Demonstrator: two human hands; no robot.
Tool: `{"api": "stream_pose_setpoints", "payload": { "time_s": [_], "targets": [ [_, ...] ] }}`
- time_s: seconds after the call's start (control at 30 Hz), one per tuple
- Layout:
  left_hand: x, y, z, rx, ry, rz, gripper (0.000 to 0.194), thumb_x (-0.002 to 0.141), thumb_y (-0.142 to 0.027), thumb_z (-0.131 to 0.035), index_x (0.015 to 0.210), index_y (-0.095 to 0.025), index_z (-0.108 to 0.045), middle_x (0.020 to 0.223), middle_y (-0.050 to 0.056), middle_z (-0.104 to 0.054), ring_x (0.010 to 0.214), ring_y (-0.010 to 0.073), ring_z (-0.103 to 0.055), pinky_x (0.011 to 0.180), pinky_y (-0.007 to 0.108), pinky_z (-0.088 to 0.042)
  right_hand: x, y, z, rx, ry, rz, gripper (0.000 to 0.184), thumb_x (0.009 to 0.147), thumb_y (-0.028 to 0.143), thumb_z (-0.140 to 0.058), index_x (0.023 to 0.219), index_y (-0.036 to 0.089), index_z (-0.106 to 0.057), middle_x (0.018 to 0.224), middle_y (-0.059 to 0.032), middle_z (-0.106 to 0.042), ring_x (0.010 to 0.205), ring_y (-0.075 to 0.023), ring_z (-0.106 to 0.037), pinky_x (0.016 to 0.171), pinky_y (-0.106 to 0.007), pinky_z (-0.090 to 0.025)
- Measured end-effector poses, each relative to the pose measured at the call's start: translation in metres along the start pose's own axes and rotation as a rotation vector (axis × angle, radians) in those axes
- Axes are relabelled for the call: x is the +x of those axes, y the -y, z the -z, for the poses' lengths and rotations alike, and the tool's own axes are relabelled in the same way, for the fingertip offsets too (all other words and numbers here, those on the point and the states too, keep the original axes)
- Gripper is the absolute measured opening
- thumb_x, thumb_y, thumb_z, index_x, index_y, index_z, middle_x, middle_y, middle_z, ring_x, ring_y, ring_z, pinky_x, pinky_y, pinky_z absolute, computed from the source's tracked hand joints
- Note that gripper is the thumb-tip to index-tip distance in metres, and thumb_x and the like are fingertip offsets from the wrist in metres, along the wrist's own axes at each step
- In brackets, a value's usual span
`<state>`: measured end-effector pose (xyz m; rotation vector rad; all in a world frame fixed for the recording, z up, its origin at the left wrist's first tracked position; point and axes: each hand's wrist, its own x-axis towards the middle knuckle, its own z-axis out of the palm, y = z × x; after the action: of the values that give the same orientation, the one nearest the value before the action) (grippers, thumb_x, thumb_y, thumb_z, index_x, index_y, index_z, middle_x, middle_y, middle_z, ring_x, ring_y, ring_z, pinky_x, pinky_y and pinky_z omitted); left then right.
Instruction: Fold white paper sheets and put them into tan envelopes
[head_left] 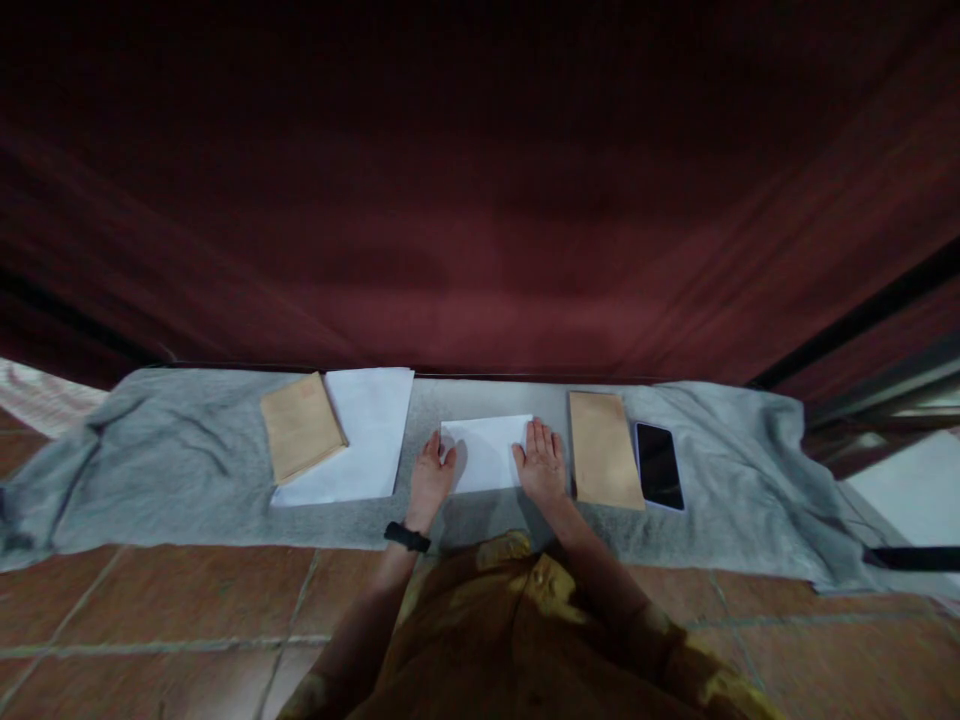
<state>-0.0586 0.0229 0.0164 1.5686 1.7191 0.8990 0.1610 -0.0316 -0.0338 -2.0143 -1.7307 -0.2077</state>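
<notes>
A white sheet of paper [484,456], apparently folded, lies flat in front of me. My right hand [543,464] rests palm down on its right end, fingers stretched out and thumb apart. At the left end, my left hand [430,474] stands on its side by the paper's edge, with the thumb held away from the fingers. Neither hand is wrapped round anything. To the right of my right hand is a brown paper envelope [606,450]. Left of my left hand lie larger white sheets [371,435], partly covered by tilted brown envelopes [300,428].
A grey cloth [202,470] covers the long, narrow surface. A smartphone [660,466] with a dark screen lies beside the right envelope. Behind the surface rises a dark red panel [510,320]. Brown floor tiles [202,600] show at the near side.
</notes>
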Motion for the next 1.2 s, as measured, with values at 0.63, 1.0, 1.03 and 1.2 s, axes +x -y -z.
{"api": "stream_pose_setpoints", "payload": {
  "time_s": [0.63,1.0,1.03,1.2],
  "targets": [
    [-0.018,-0.06,0.016,-0.665,0.152,0.196,0.056,0.067,-0.062,-0.078,0.098,-0.016,-0.071,0.092,0.007,-0.075,0.083,0.0209,-0.07,0.071,0.03,-0.055,-0.007,0.067,0.077,0.564,0.222,0.133,0.058,0.102,0.033,-0.043,0.157,0.015,-0.041,0.16,-0.0134,-0.045,0.147,-0.0262,-0.042,0.124,-0.046,-0.033],
    [-0.049,-0.038,-0.003,-0.693,0.353,0.217,0.066,0.082,-0.055,-0.07,0.134,-0.018,-0.058,0.123,0.014,-0.073,0.105,0.0275,-0.073,0.083,0.039,-0.062,0.021,0.057,0.09,1.527,-0.032,-0.555,0.051,0.1,0.056,-0.042,0.129,0.017,-0.059,0.123,-0.0124,-0.072,0.11,-0.0249,-0.07,0.086,-0.039,-0.061],
    [-0.049,-0.034,-0.005,-0.698,0.339,0.207,0.065,0.08,-0.051,-0.072,0.133,-0.016,-0.059,0.121,0.014,-0.074,0.103,0.0278,-0.074,0.084,0.039,-0.061,0.015,0.052,0.084,1.494,-0.028,-0.579,0.05,0.099,0.055,-0.044,0.128,0.018,-0.06,0.121,-0.0123,-0.072,0.109,-0.025,-0.07,0.084,-0.038,-0.061],
    [-0.032,-0.011,0.002,-0.528,0.306,0.101,0.073,0.074,-0.024,-0.065,0.145,-0.013,-0.048,0.116,0.01,-0.076,0.101,0.0269,-0.073,0.089,0.042,-0.06,-0.019,0.013,0.055,1.35,-0.048,-0.681,0.054,0.087,0.052,-0.061,0.131,0.021,-0.059,0.104,-0.0074,-0.072,0.085,-0.021,-0.07,0.068,-0.033,-0.06]
  ]
}}
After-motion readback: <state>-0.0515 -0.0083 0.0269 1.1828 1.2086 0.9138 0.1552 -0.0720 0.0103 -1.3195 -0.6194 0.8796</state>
